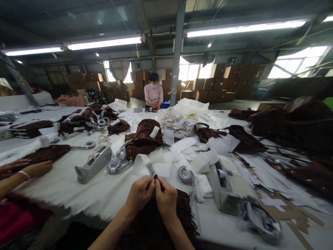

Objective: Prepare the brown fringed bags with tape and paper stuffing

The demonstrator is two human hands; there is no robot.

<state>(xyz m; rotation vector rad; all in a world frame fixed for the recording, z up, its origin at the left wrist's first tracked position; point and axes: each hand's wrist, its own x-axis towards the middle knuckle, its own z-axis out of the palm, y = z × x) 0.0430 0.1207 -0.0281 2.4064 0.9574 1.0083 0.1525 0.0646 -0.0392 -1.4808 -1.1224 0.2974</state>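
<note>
Near the table's front edge, my left hand (140,191) and my right hand (167,198) are close together, both closed in a pinch. Between their fingertips is a small dark brown strap end (155,176). A pale, film-like strip (148,165) runs up from it onto the table. Under my right hand and forearm lies a dark brown fringed bag (187,208), mostly hidden by my arms. Just beyond my hands sits another brown fringed bag (144,139) with a white paper piece on it. Wrapped strap coils (113,166) lie to its left.
A grey tape dispenser (94,164) stands on the left, another dispenser (225,189) on the right. White paper sheets (183,144) and brown bags (299,128) spread across the table. A co-worker's hands (36,169) rest on a brown piece at left. Another person (153,93) works across the table.
</note>
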